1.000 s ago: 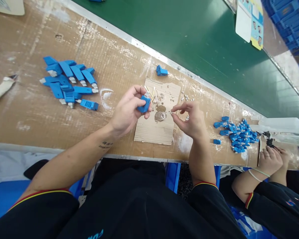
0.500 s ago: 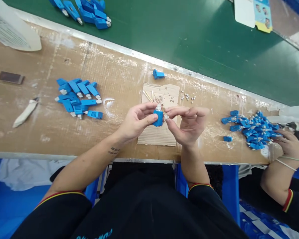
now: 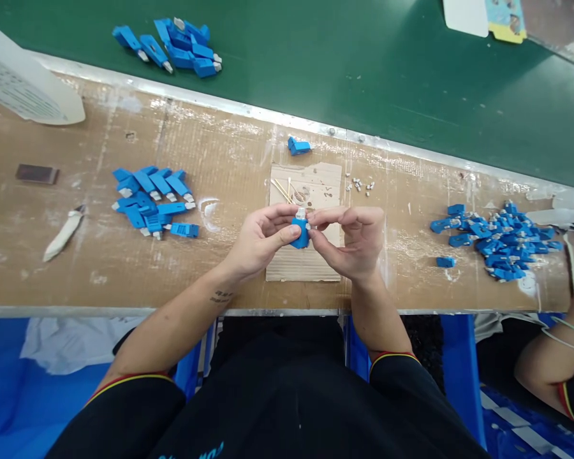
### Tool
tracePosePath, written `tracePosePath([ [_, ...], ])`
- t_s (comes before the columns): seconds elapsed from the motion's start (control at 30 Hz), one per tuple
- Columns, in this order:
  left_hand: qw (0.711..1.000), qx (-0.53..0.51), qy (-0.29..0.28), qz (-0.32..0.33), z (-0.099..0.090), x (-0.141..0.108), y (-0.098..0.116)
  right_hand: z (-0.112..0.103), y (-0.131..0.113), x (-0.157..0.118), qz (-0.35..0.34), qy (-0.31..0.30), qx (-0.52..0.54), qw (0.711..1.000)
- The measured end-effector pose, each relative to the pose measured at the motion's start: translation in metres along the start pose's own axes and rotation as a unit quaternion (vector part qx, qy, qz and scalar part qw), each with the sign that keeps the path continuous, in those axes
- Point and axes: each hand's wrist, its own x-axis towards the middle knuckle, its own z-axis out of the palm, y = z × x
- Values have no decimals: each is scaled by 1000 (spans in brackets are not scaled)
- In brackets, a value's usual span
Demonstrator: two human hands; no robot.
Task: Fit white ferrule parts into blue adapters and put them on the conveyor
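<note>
Moved inward, my right hand (image 3: 351, 243) now meets the blue piece (image 3: 299, 240), thumb and forefinger narrowed on a pale bit (image 3: 308, 226) at its side; my left hand (image 3: 259, 240) pinches the piece over the cardboard (image 3: 302, 268), so both seemingly work it.

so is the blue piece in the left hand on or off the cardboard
Off: the left hand holds the blue piece above the cardboard.

A workshop with production-line work; blue parts (image 3: 502, 239) heaped toward the right end of a scuffed counter (image 3: 234, 162); a co-worker's arm (image 3: 543, 354) by its near edge.
</note>
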Motion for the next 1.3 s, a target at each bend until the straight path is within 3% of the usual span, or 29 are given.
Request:
tracePosePath([
  [0.37,997,60,-2,47,1,-3,3,-9,-5,-1,5,-33,-25,999],
  [0.47,995,83,-8,49,2,-5,8,-7,-4,-2,3,-11,-4,1000],
  [0.57,994,88,-42,53,4,-8,16,-9,-4,1,44,-7,104,994],
  [0.73,985,86,-144,29,12,-17,28,-13,-13,6,29,-93,163,982],
  [0.83,977,134,-163,13,20,-19,32,-14,-22,8,20,-51,158,986],
  [0.93,958,253,-122,50,19,1,45,-28,-30,8,13,20,120,993],
  [1.0,921,367,-50,122,8,36,63,-49,-33,1,18,79,83,993],
  [1.1,813,522,117,230,-24,114,102,-90,-33,-24,66,182,-3,981],
  [1.2,688,686,173,160,-56,194,137,-125,-31,-64,144,250,-70,955],
  [1.3,576,803,154,-6,-75,250,157,-145,-33,-102,206,258,-111,937],
])
